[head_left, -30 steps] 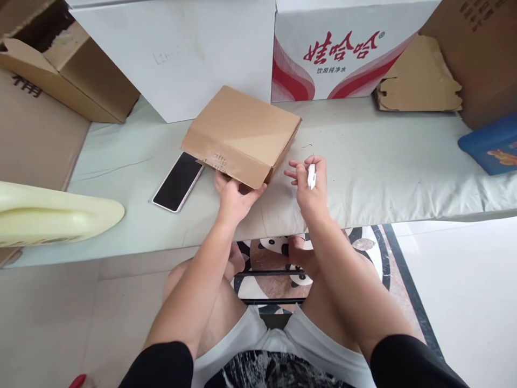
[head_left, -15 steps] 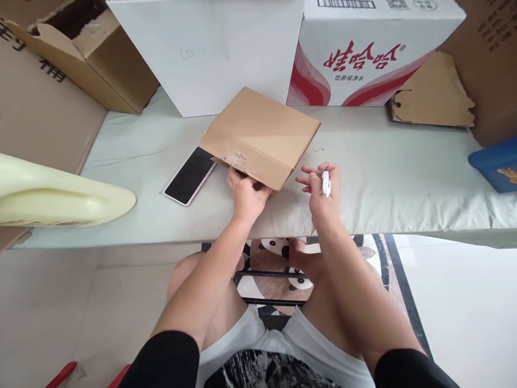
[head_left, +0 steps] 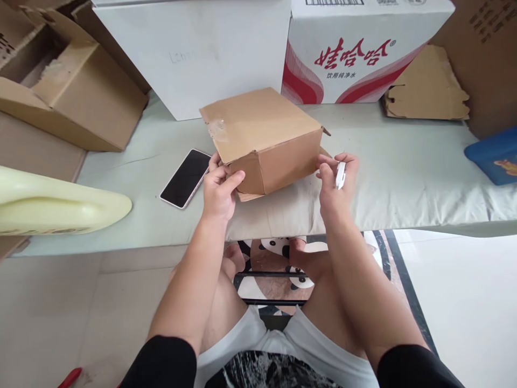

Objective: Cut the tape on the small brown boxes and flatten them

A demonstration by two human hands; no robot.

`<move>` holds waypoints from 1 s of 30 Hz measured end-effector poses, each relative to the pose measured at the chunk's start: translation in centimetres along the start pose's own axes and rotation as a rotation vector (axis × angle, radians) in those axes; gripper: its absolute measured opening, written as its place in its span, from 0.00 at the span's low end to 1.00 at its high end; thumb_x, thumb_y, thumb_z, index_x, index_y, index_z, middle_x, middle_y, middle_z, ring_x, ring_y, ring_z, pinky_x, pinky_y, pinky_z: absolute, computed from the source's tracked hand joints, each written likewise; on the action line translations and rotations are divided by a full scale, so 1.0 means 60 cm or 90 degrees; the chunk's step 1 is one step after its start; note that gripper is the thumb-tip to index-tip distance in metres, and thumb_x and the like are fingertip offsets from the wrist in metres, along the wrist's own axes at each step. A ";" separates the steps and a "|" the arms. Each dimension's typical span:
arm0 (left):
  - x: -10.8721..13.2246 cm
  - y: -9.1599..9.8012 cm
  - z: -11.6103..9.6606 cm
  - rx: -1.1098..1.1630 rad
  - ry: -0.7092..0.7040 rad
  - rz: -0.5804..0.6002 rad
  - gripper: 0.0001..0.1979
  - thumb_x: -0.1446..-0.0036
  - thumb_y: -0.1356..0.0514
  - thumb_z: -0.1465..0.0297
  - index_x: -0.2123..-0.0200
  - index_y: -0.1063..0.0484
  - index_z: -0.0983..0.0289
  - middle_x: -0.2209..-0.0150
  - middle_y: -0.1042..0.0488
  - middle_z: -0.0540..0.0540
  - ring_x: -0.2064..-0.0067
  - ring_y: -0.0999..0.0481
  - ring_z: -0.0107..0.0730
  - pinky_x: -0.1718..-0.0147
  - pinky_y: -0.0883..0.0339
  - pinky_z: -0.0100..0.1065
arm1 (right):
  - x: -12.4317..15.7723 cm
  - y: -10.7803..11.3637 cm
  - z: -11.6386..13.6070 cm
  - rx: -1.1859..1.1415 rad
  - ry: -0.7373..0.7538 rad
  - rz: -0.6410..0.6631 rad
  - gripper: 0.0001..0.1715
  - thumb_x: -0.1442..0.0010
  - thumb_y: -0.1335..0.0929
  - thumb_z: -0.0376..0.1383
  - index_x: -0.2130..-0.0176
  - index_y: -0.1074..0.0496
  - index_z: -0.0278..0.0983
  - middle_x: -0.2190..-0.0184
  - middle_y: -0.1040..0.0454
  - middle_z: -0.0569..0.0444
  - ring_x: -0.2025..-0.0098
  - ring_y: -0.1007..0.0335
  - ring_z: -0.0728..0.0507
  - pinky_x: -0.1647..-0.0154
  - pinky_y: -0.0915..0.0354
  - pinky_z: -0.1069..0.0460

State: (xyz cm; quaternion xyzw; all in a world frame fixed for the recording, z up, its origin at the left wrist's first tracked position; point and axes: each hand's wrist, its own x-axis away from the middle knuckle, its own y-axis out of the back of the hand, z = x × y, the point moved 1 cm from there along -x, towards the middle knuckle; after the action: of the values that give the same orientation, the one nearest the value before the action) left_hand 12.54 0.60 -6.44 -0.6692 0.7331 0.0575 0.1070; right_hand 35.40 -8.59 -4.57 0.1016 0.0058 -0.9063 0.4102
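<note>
One small brown box (head_left: 278, 118) over the pale cloth (head_left: 399, 167), in front of a big white box (head_left: 226, 48). Gripped by its near left corner in the left hand (head_left: 218, 193), thumb on the side. In the right hand (head_left: 334, 196), a little white thing (head_left: 340, 175) with fingers curled round it. Those fingertips right by the box's other end; cannot tell if touching. Beside the left hand, a flat black phone (head_left: 184, 179).

Black sleeves (head_left: 161, 364) left the forearms (head_left: 188, 283) bare; the black shirt front (head_left: 238, 374) bore a streaked, whitish print (head_left: 283, 372); pale shorts (head_left: 230, 340) left the legs (head_left: 224, 299) bare below.
</note>
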 end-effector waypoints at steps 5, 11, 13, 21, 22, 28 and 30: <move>0.003 -0.004 -0.021 0.067 0.077 0.053 0.12 0.54 0.32 0.58 0.69 0.24 0.59 0.51 0.23 0.59 0.44 0.22 0.49 0.50 0.22 0.46 | 0.002 -0.004 0.018 0.010 0.049 0.004 0.17 0.35 0.33 0.42 0.55 0.47 0.46 0.48 0.20 0.49 0.45 0.22 0.41 0.37 0.34 0.36; -0.002 0.005 -0.043 0.173 0.089 -0.032 0.09 0.65 0.37 0.66 0.75 0.24 0.60 0.74 0.25 0.51 0.68 0.21 0.38 0.70 0.28 0.36 | -0.003 0.017 0.024 0.055 0.067 0.088 0.24 0.37 0.30 0.53 0.55 0.44 0.46 0.56 0.21 0.52 0.52 0.22 0.39 0.46 0.30 0.38; -0.003 0.006 -0.047 0.181 0.094 -0.033 0.09 0.66 0.38 0.66 0.76 0.24 0.61 0.76 0.26 0.51 0.69 0.21 0.38 0.73 0.30 0.35 | -0.005 0.025 0.018 0.023 0.052 0.133 0.27 0.38 0.30 0.59 0.55 0.43 0.46 0.59 0.21 0.53 0.58 0.23 0.39 0.49 0.30 0.39; -0.001 -0.002 -0.059 0.208 0.129 -0.036 0.06 0.69 0.39 0.66 0.82 0.26 0.60 0.82 0.32 0.49 0.73 0.22 0.39 0.76 0.31 0.34 | -0.014 0.037 0.001 -0.064 -0.046 0.221 0.37 0.47 0.26 0.65 0.56 0.43 0.48 0.62 0.27 0.59 0.63 0.29 0.42 0.55 0.32 0.44; -0.001 -0.002 -0.060 0.207 0.130 -0.037 0.06 0.69 0.40 0.66 0.82 0.26 0.60 0.82 0.32 0.49 0.73 0.23 0.38 0.77 0.32 0.33 | -0.015 0.036 -0.001 -0.062 -0.045 0.215 0.37 0.48 0.25 0.64 0.56 0.43 0.48 0.63 0.27 0.59 0.63 0.30 0.42 0.57 0.33 0.45; -0.004 0.006 -0.052 0.150 0.110 -0.034 0.06 0.67 0.41 0.66 0.83 0.31 0.61 0.82 0.36 0.48 0.79 0.36 0.27 0.79 0.46 0.30 | -0.023 0.031 -0.015 -0.064 -0.027 0.127 0.38 0.49 0.23 0.60 0.56 0.45 0.48 0.66 0.31 0.60 0.67 0.33 0.44 0.63 0.35 0.47; -0.004 0.011 -0.048 0.093 0.069 -0.043 0.06 0.65 0.41 0.65 0.83 0.34 0.61 0.80 0.37 0.48 0.77 0.37 0.27 0.77 0.44 0.31 | -0.023 0.031 -0.016 -0.053 -0.012 0.112 0.37 0.49 0.24 0.60 0.56 0.45 0.47 0.68 0.32 0.60 0.68 0.34 0.44 0.65 0.35 0.47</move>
State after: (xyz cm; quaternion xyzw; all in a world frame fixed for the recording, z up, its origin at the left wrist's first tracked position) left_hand 11.68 0.26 -3.64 -0.6859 0.7173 -0.0356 0.1176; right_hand 37.88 -8.71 -5.11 0.0762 0.0308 -0.8667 0.4920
